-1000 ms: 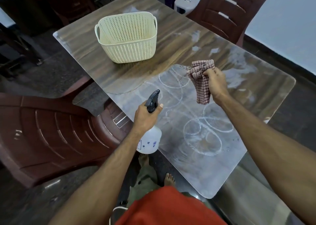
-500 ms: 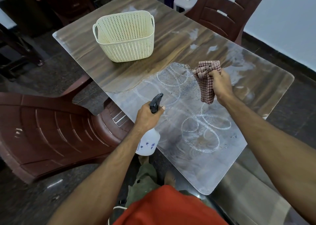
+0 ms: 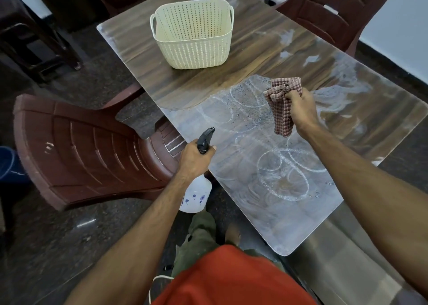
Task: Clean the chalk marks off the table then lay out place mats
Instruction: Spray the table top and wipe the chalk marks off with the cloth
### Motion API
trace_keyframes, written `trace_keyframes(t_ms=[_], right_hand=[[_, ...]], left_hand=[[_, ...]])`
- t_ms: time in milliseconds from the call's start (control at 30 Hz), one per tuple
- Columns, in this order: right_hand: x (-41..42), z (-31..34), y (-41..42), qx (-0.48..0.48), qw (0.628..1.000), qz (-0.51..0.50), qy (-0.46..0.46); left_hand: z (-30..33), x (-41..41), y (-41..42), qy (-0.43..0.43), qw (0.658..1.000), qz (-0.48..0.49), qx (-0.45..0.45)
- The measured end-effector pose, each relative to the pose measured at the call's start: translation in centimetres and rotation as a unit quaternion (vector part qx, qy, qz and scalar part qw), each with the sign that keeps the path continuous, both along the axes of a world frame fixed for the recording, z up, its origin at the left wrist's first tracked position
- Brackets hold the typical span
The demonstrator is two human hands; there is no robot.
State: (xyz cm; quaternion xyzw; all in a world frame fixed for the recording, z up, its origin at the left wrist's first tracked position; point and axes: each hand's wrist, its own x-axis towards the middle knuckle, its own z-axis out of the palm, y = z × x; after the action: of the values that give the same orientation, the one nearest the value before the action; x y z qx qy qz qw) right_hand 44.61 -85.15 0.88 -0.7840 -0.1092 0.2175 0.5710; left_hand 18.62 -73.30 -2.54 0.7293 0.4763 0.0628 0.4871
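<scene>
White chalk rings (image 3: pixel 283 181) cover the near half of the glossy wooden table (image 3: pixel 231 56), and fine spray droplets speckle the rings farther in. My left hand (image 3: pixel 193 159) grips the neck of a white spray bottle (image 3: pixel 196 194) with a dark nozzle, held just off the table's left edge and aimed over the top. My right hand (image 3: pixel 300 110) holds a bunched red-and-white checked cloth (image 3: pixel 281 105) in the air above the chalked area; its loose end hangs down.
A cream perforated plastic basket (image 3: pixel 193 34) stands on the far half of the table. One brown plastic chair (image 3: pixel 76 147) is at the table's left side, another (image 3: pixel 335 10) at the far right. Dark furniture stands at the back left.
More spray droplets now speckle the far chalk rings. Both hands have stayed in nearly the same place, the cloth still held up.
</scene>
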Motion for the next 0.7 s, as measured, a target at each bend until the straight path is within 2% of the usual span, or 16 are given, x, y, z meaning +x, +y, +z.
trace_keyframes(t_ms=[100, 367, 700], right_hand=[[-0.5, 0.0, 0.8, 0.0, 1.0, 0.009, -0.008], [-1.2, -0.8, 2.6, -0.004, 0.999, 0.045, 0.0], [-1.6, -1.3, 2.7, 0.009, 0.999, 0.044, 0.018]], left_hand=[[0.0, -1.3, 0.1, -0.016, 0.999, 0.027, -0.024], [-0.1, -4.3, 0.1, 0.012, 0.998, 0.055, -0.039], [-0.1, -4.2, -0.6, 0.008, 0.999, 0.0, -0.046]])
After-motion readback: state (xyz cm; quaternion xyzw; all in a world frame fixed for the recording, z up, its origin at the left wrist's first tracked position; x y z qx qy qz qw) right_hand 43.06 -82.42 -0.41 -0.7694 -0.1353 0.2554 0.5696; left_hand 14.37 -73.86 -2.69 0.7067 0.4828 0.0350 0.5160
